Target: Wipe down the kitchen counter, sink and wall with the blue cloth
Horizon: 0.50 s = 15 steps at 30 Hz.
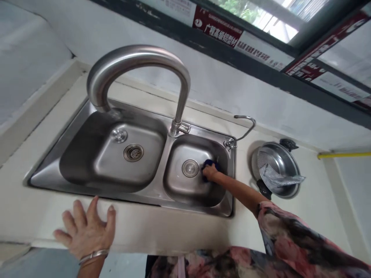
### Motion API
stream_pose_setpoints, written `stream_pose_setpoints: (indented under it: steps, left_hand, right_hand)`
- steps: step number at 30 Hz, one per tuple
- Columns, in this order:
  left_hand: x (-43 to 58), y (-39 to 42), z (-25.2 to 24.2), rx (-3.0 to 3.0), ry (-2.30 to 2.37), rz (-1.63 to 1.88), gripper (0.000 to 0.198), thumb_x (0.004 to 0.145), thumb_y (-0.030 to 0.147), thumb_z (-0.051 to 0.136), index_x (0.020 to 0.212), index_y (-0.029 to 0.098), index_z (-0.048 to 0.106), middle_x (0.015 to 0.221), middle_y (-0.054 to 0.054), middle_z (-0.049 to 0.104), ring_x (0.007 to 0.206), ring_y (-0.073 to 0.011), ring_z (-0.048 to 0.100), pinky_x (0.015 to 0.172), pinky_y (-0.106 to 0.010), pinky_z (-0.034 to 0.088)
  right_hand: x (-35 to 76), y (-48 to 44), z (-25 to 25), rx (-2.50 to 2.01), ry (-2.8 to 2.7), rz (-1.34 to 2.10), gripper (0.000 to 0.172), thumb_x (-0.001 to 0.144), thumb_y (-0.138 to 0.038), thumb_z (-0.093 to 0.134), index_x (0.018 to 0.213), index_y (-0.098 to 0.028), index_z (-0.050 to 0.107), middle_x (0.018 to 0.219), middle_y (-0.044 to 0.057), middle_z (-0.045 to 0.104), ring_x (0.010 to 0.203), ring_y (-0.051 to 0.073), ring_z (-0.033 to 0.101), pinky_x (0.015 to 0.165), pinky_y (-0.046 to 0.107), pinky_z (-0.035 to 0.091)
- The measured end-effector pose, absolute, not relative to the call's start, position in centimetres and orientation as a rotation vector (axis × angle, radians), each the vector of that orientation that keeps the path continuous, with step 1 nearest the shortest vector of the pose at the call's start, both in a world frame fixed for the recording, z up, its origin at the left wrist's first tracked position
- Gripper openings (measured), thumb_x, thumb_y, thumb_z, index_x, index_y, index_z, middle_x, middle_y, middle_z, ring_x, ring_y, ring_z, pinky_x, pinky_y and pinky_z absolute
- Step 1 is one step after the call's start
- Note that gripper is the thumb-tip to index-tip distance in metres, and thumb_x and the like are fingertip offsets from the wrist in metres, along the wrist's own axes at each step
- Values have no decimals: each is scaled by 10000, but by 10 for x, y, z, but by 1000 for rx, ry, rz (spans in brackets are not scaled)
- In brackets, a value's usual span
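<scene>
My right hand (211,172) reaches down into the smaller right basin (185,193) of a steel double sink, closed over a dark blue cloth (206,178). The cloth lies against the basin's bottom, to the right of the round drain strainer (190,168). Most of the cloth is hidden beneath my fingers. My left hand (90,231), with a bracelet at the wrist, rests flat on the counter's front edge, its fingers spread and nothing held. Water runs from the large curved faucet (139,54) into the left basin (130,129), which has an open drain (133,153).
A steel pot (293,170) with black handles stands on the counter to the right, a clear plastic bag (275,177) inside it. Between sink and pot rises a thin curved tap (246,133). A window frame (185,34) runs along the back wall, above a yellow pipe (344,155).
</scene>
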<state>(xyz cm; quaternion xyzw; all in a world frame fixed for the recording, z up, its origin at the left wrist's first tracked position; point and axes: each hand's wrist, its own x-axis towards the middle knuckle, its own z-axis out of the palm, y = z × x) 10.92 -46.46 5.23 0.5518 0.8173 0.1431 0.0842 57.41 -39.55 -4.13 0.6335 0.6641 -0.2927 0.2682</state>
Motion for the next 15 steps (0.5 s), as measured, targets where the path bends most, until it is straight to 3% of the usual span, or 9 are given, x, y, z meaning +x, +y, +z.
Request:
stream_pose_setpoints:
  steps: [4,8,12,15]
  left_hand:
    - [108,-466,50,1657,2443,424,747,948,654,407,1533,205,526,1714,-175,340,1598,-450,230,1271,-736,125]
    - [110,-465,49,1671,2465,445,723,965,634,415,1540,207,516,1711,-165,351,1607,-416,230,1292,-698,114]
    - [110,-463,51,1648,2469,368,729,971,633,391,1543,198,509,1716,-165,341,1612,-408,216,1297,-690,114]
    - [109,-461,55,1609,2447,318,742,968,635,378,1551,192,496,1728,-177,309,1616,-425,188,1292,-705,101]
  right_hand:
    - [573,-341,-52,1972,1719,-603,371,938,-90,507,1241,-184,701,1362,186,643,1351,358,456,1050,566,432]
    - [515,-324,-80,2201,1631,-519,489,1034,-224,372,1493,-167,531,1506,210,502,1299,381,454,934,495,486]
    - [438,-362,-98,2178,1835,-677,500,1029,-294,426,1521,-252,502,1553,117,477,1323,337,427,954,437,478]
    - [416,-397,-96,2037,2013,-837,487,1004,-291,451,1482,-229,521,1555,129,468,1360,363,385,982,503,472]
